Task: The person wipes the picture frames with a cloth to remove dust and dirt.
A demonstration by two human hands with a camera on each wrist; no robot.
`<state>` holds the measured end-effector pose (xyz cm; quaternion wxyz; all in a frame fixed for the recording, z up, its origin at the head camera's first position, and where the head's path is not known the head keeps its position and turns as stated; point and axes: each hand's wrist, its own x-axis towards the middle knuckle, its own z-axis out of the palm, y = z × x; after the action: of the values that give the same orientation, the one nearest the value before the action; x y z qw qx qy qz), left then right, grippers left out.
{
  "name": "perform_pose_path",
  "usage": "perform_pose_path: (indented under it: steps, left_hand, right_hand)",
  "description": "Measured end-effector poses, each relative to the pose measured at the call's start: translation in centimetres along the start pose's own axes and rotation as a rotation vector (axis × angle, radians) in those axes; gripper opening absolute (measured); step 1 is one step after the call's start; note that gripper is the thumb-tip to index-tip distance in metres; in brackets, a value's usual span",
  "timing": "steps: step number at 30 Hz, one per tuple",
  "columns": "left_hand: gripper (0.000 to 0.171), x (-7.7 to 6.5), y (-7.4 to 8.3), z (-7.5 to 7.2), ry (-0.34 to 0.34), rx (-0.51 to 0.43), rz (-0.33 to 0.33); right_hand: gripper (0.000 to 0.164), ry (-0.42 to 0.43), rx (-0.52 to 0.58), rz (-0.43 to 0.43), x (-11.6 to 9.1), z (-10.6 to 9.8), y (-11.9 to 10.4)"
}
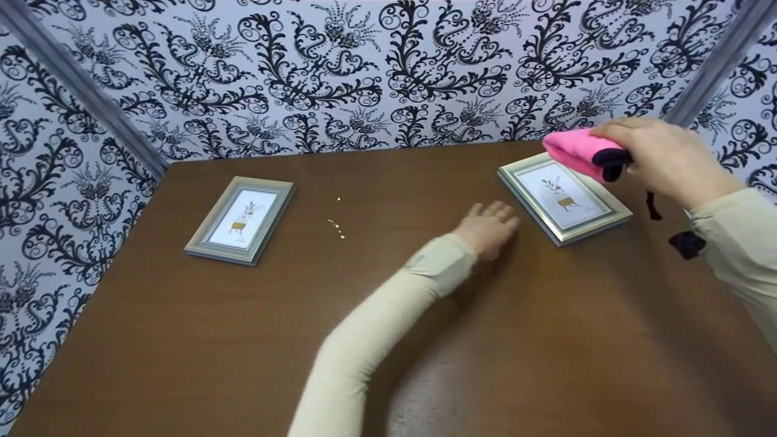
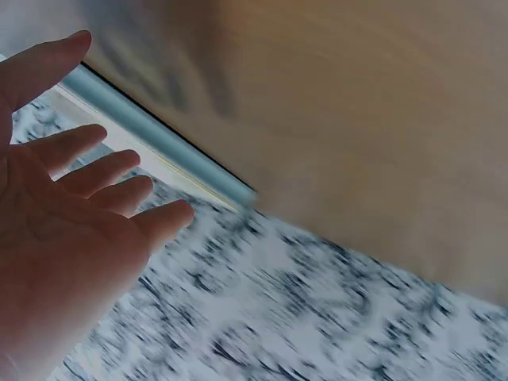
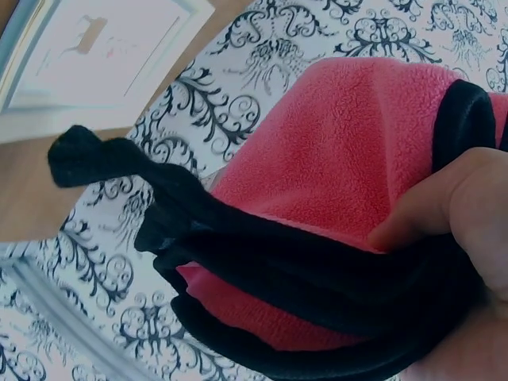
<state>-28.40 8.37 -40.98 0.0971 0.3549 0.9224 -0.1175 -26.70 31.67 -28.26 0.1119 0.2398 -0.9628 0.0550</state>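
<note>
My right hand (image 1: 671, 155) grips a folded pink cloth with black edging (image 1: 580, 152), held over the far corner of the right picture frame (image 1: 561, 197). In the right wrist view the thumb presses on the folded cloth (image 3: 333, 143), and a loop of black edging sticks out to the left. My left hand (image 1: 488, 229) is just left of that frame, its fingers spread and pointing away from me. The left wrist view shows the palm and separated fingers of the left hand (image 2: 87, 198) near the frame's edge (image 2: 167, 135), with nothing in them.
A second picture frame (image 1: 240, 220) lies face up on the left of the brown table (image 1: 243, 340). Several small white specks (image 1: 337, 226) are scattered between the frames. Black-patterned wallpaper (image 1: 340, 73) covers the walls behind. A small dark piece (image 1: 688, 244) shows beside the right sleeve.
</note>
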Motion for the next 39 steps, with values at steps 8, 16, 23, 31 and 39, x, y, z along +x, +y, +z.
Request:
perform_pose_path:
  steps: [8,16,23,31,39]
  left_hand:
    - [0.064,-6.0,-11.3,1.7,0.039,-0.067,-0.167]
    - [0.065,-15.0,-21.4,4.2,0.059,-0.169,-0.377]
    - [0.05,-22.3,-24.7,5.4,0.054,-0.213,-0.49]
    - [0.06,-26.5,-29.9,10.2,0.043,-0.338,-0.605]
    - [0.062,-30.5,-31.4,12.3,-0.03,-0.508,-0.738]
  right_hand:
    - [0.049,0.036,0.049,-0.034,0.8,1.8,-1.9]
    - [0.059,0.065,0.107,-0.059,1.7,5.0,-4.9]
    - [0.055,0.108,0.182,-0.108,3.2,7.3,-7.3]
    - [0.053,0.107,0.331,-0.132,5.7,10.1,-11.7]
    - [0.053,0.087,0.385,-0.201,7.1,10.9,-15.8]
